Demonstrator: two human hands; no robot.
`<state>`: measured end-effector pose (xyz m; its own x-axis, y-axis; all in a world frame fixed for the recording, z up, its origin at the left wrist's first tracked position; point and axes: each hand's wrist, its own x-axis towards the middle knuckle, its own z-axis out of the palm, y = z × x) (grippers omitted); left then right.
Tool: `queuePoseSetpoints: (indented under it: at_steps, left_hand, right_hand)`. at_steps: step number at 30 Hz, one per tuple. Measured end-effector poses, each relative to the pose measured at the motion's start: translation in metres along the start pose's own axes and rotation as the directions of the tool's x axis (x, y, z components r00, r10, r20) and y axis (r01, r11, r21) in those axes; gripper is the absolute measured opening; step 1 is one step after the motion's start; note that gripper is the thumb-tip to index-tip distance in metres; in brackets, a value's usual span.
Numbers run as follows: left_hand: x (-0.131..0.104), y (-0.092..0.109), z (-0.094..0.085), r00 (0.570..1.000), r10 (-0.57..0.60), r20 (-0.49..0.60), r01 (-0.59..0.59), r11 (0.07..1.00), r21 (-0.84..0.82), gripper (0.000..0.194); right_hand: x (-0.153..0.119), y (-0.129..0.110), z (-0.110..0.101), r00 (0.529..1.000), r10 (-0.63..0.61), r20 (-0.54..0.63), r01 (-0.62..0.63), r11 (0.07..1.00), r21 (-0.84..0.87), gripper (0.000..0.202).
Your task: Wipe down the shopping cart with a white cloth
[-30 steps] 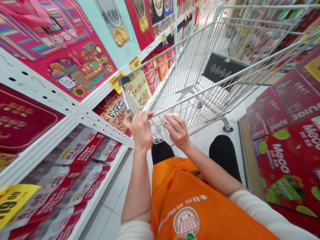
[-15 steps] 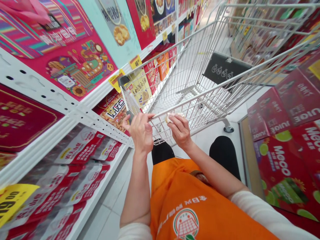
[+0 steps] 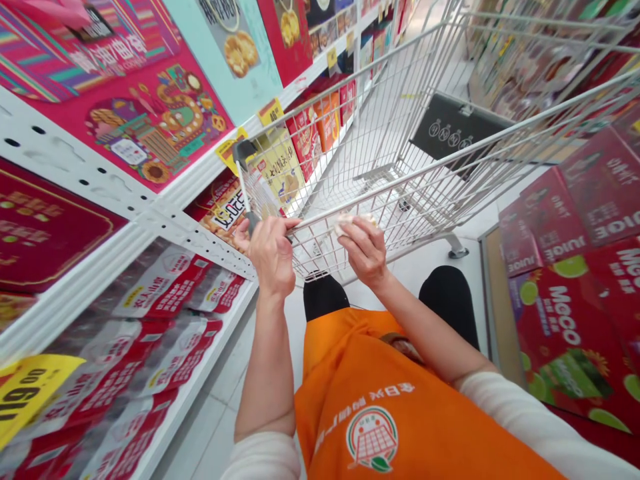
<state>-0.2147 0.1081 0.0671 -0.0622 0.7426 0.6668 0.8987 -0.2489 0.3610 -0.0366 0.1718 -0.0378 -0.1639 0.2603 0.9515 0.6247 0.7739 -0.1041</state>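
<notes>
A metal wire shopping cart (image 3: 380,190) stands side-on before me, its near top rim level with both hands. My left hand (image 3: 273,257) is closed around the cart's near left corner, by the grey plastic end of its handle; some of its fingers are hidden behind the corner. In my right hand (image 3: 367,253) a crumpled white cloth or tissue (image 3: 347,221) is pinched between the fingers, at the near rim of the cart. A black panel (image 3: 457,133) with round logos is fixed inside the cart's basket.
Shelves with boxed snacks (image 3: 280,167), gift boxes (image 3: 150,127) and shrink-wrapped bottles (image 3: 160,280) line the left, close to the cart. Stacked red juice cartons (image 3: 565,320) stand at the right. Tiled floor (image 3: 220,413) shows below, and I wear an orange apron (image 3: 350,373).
The cart has shifted slightly, its far end a little to the right. My left hand has moved slightly left with the corner; my right hand and the white cloth have moved slightly right.
</notes>
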Motion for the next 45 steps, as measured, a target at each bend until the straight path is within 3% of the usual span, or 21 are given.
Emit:
queuePoseSetpoints:
  at_steps: [5,14,19,21,27,31,37,43,45]
  left_hand:
    - [-0.001,0.000,-0.002,1.000,0.006,0.013,-0.006,1.000,-0.009,0.079]
    - [0.001,-0.010,-0.004,1.000,-0.015,-0.003,0.015,1.000,-0.019,0.082]
    - [0.010,0.007,-0.009,0.984,-0.172,0.051,0.172,0.985,0.007,0.076]
    - [0.016,0.024,-0.005,0.976,-0.212,0.049,0.211,0.977,0.025,0.073]
    - [0.027,0.068,0.032,0.982,-0.102,0.161,0.117,0.989,-0.089,0.073]
    - [0.027,0.068,0.046,0.978,-0.143,0.153,0.158,0.983,-0.093,0.077]
    - [0.022,0.065,0.045,0.991,-0.084,0.102,0.093,0.992,-0.088,0.077]
    - [0.021,0.066,0.048,0.994,-0.082,0.070,0.086,0.994,-0.063,0.078]
    - [0.020,0.065,0.050,0.996,-0.069,0.061,0.072,0.997,-0.042,0.079]
  right_hand:
    - [0.000,0.000,0.003,0.998,-0.050,-0.030,0.050,0.999,-0.007,0.019]
    - [0.020,0.003,-0.001,0.989,-0.144,0.029,0.144,0.990,0.001,0.019]
    - [0.014,0.017,-0.009,0.995,-0.096,0.032,0.097,0.995,-0.002,0.019]
    - [0.015,0.021,-0.010,0.998,-0.067,0.011,0.067,0.998,0.005,0.019]
    - [0.007,0.022,-0.007,0.997,-0.079,0.019,0.078,0.996,0.038,0.018]
    - [0.004,0.025,-0.008,0.995,-0.080,0.061,0.076,0.995,0.069,0.016]
    - [-0.007,0.026,-0.006,0.998,-0.050,0.027,0.046,0.990,0.130,0.018]
    - [0.006,0.025,-0.011,0.991,0.011,-0.132,0.001,0.995,0.097,0.025]
    - [0.011,0.026,-0.009,0.992,0.015,-0.128,-0.008,0.998,0.057,0.022]
